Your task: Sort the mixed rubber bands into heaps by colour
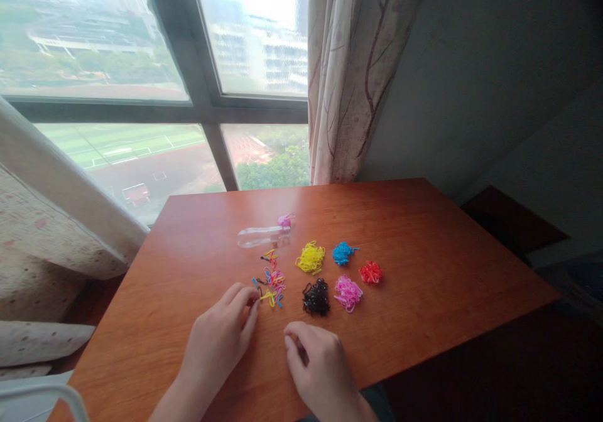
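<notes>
My left hand [223, 324] is at the left edge of a loose pile of mixed-colour rubber bands [274, 279]. Its thumb and index fingertip are pinched together beside a yellow band [269, 297]; whether a band is between them is hidden. My right hand [323, 362] rests near the table's front, below the black rubber bands [316, 297]. Its fingers are curled in with the thumb against them, and anything inside is too small to tell. Sorted heaps lie to the right: yellow bands [311, 258], blue bands [344, 254], pink bands [348, 293] and red bands [372, 272].
A clear plastic bottle-shaped container [259, 237] lies on its side behind the bands, with a pink piece [285, 220] by its mouth. The wooden table [447, 271] stands against a window [254, 39] with curtains [339, 70]. A white curved rail [51, 392] is at lower left.
</notes>
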{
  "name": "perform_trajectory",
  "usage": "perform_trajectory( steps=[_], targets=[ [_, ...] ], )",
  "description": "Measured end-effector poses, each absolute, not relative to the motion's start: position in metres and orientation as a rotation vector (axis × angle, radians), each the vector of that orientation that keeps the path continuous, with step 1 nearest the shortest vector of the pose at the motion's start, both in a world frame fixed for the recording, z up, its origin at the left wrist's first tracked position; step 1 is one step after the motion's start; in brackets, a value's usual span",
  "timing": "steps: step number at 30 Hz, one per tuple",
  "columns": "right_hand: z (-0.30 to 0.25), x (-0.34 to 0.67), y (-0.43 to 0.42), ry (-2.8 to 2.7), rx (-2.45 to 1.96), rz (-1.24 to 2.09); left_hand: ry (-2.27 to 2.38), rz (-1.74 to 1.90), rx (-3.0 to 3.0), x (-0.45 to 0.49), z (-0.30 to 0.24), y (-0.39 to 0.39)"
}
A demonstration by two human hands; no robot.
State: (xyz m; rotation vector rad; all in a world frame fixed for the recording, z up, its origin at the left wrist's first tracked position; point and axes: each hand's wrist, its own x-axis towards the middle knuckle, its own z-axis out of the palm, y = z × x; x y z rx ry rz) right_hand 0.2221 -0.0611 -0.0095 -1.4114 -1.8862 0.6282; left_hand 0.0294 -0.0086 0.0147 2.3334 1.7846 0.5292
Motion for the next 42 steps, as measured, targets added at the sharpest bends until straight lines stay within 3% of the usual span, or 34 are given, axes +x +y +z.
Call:
perform_trajectory(
  steps=[23, 33, 42],
  targets=[
    [-0.01, 0.212, -0.056, -1.903, -1.332, 0.631, 1.558, 0.31, 2.535, 0.121, 0.042, 0.084],
    [-0.011, 0.207, -0.053, -1.915, -1.498, 0.539, 1.66, 0.495, 2.316, 0.057, 0.045, 0.042],
    [-0.002, 0.183, -0.031, -2.08, -1.889, 0.233, 1.568, 0.727, 2.1, 0.014, 0.008, -0.001]
  ],
)
